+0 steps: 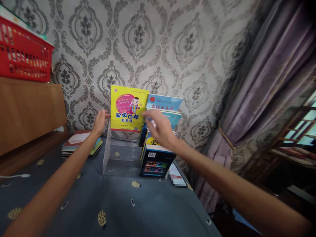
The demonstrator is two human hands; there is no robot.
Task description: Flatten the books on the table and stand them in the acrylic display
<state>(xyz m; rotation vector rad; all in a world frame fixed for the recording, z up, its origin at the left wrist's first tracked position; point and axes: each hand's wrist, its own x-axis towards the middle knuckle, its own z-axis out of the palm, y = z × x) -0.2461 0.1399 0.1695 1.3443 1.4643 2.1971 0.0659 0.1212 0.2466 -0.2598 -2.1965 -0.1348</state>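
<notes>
A yellow workbook (127, 107) with a cartoon child on its cover stands upright in the rear tier of a clear stepped rack (120, 168). My left hand (99, 122) is at its left edge, fingers bent inward with the tips against it. My right hand (160, 126), slightly blurred, has its fingertips at the workbook's right edge; fingers and thumb curl toward each other. Right of the workbook, a blue book (164, 102) and several others stand in the rack's right half. A dark-backed book (156, 163) is at the front. My right hand partly covers these books.
Stacked books (75, 141) lie left of the rack on the dark patterned tablecloth (118, 207). A phone (177, 174) lies at right, and a white cable (22, 176) at left. A red basket (27, 52) tops a wooden cabinet (32, 112). Purple curtains (247, 95) hang right.
</notes>
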